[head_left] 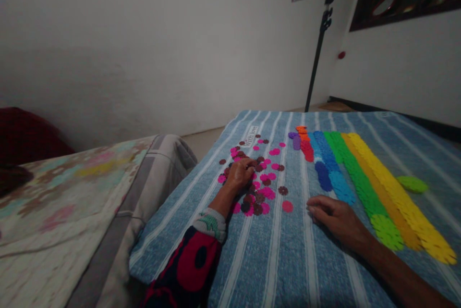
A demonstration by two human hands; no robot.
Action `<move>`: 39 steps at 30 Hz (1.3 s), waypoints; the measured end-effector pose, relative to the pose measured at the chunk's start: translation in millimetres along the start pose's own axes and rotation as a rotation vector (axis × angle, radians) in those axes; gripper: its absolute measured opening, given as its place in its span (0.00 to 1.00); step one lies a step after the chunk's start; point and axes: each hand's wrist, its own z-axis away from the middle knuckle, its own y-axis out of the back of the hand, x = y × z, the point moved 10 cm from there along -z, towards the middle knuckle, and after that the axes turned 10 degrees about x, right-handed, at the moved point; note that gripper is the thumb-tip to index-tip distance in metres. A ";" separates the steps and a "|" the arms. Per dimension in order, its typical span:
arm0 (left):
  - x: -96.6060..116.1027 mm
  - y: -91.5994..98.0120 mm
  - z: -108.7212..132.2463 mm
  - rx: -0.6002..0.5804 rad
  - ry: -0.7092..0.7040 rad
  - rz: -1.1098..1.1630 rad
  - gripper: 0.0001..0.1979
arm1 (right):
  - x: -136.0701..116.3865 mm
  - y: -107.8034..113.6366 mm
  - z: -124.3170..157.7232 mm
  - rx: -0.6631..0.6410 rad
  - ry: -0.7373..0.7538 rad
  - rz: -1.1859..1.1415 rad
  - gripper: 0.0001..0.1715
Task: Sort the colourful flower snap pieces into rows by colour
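Note:
My left hand (240,175) is over a loose scatter of pink and brown notched discs (267,193), its fingers bent and drawn together among them. Whatever those fingers pinch is too small or hidden to name. My right hand (333,214) rests on the striped cloth, right of the scatter, with its fingers curled together; I cannot see whether anything is inside. Nearest to it on the cloth are a coral disc (287,206) and a light-blue row of overlapping discs (342,188).
Green discs (363,183), orange-yellow discs (392,207) and yellow discs (414,202) lie in long rows on the blue striped cloth (266,250). Short red (307,149) and purple (296,141) groups lie farther back. A covered bed (108,192) stands left, a lamp stand (316,63) behind.

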 end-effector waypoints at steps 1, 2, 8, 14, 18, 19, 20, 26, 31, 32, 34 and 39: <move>-5.1 6.0 -0.8 0.035 0.021 -0.020 0.12 | -0.4 -0.1 0.0 -0.002 0.002 -0.001 0.14; -10.4 11.6 -1.3 0.062 0.043 -0.041 0.11 | -1.0 0.1 0.0 -0.003 0.005 0.000 0.14; -25.4 21.9 2.5 -0.055 0.142 -0.278 0.09 | -5.0 1.3 0.4 -0.005 0.015 0.010 0.15; -13.9 17.0 12.8 -0.211 0.210 -0.519 0.17 | -7.0 1.5 0.5 0.003 0.020 0.022 0.14; 0.0 11.2 14.1 -0.214 0.121 -0.614 0.19 | -7.4 1.6 0.6 -0.001 0.033 0.026 0.14; 1.5 9.1 14.3 -0.219 0.101 -0.624 0.18 | -7.5 2.1 0.6 0.001 0.037 0.029 0.14; 1.8 7.4 14.6 -0.224 0.093 -0.628 0.17 | -7.5 2.5 0.5 0.003 0.041 0.033 0.14; -0.5 2.0 15.3 -0.262 0.093 -0.589 0.12 | -6.6 1.6 0.1 -0.001 0.052 0.052 0.14; -2.0 3.6 14.5 -0.224 0.122 -0.539 0.08 | -5.2 1.5 -0.2 0.004 0.062 0.054 0.14; -2.3 3.8 14.6 -0.216 0.126 -0.525 0.07 | -5.2 1.6 -0.2 0.003 0.063 0.056 0.14; -1.8 3.9 14.7 -0.203 0.126 -0.488 0.07 | -5.6 1.8 -0.1 0.003 0.062 0.060 0.14; 5.6 1.8 14.2 -0.167 0.100 -0.252 0.06 | -9.6 2.8 0.1 0.008 0.073 0.070 0.14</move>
